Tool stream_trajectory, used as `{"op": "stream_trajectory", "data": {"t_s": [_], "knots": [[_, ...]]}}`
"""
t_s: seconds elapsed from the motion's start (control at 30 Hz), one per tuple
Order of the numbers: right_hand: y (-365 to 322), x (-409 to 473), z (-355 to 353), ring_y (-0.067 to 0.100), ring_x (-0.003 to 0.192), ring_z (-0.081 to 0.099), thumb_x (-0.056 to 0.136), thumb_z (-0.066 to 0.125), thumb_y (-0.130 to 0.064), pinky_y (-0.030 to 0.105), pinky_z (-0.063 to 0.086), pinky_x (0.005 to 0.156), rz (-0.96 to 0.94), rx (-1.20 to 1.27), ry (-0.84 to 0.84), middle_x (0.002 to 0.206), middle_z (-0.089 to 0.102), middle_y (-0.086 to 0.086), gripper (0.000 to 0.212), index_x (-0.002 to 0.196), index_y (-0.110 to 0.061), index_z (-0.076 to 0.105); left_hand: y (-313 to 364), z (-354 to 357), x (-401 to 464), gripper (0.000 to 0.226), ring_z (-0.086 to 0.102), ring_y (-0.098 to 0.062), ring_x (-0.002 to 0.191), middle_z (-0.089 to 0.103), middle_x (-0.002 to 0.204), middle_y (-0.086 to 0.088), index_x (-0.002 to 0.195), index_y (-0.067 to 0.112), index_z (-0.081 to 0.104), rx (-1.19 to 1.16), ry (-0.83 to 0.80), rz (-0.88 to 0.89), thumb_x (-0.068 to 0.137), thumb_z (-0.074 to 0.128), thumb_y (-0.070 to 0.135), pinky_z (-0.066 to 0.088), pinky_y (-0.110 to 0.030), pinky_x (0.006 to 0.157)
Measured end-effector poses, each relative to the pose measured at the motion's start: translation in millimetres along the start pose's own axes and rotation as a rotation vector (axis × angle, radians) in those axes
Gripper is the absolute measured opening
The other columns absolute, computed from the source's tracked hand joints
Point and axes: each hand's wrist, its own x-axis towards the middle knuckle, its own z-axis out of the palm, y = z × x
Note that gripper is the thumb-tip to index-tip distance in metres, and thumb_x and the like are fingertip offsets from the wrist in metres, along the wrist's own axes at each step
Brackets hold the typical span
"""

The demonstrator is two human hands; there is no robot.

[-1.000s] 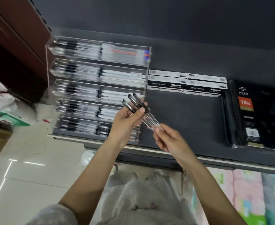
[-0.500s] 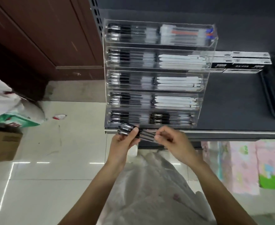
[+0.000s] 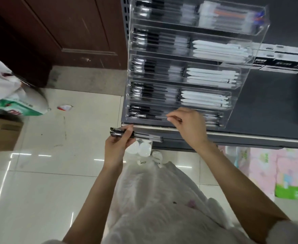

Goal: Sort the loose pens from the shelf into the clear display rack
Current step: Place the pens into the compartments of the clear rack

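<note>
Holding a small bundle of black pens (image 3: pixel 135 134) level in our left hand (image 3: pixel 117 147), fingers curled round the capped ends, we keep it just below the front edge of the dark shelf (image 3: pixel 268 106), at about seven o'clock from the clear display rack (image 3: pixel 250 41). Our right hand (image 3: pixel 188 125) is up at the rack's lowest tier, at roughly six o'clock on the rack, with thumb and forefinger pinching a single pen (image 3: pixel 159 117) that lies lengthwise in the left compartment of that tier, its far end among the black pens already there. The rack stands on the shelf in five stepped tiers: black pens fill the left compartments, white pens (image 3: pixel 215 50) most of the right ones, and the top right holds a few with orange and blue parts. At three o'clock from the rack, flat boxes (image 3: pixel 283 60) sit on the shelf. Off at nine o'clock, a white bag (image 3: pixel 2 81) and a cardboard box (image 3: pixel 2 132) rest on the tiled floor (image 3: pixel 47 182).
</note>
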Motion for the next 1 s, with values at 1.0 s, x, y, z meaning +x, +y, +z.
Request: {"op": "stream_trajectory", "data": {"t_s": [1.0], "knots": [[-2, 11, 11, 0.021, 0.077, 0.064, 0.078, 0.074, -0.014, 0.025, 0.044, 0.069, -0.140, -0.114, -0.042, 0.084, 0.072, -0.001, 0.014, 0.091, -0.020, 0.076, 3, 13, 5, 0.006, 0.066, -0.003, 0.077, 0.065, 0.089, -0.002, 0.088, 0.010, 0.066, -0.065, -0.038, 0.035, 0.089, 0.062, 0.014, 0.051, -0.014, 0.073]]}}
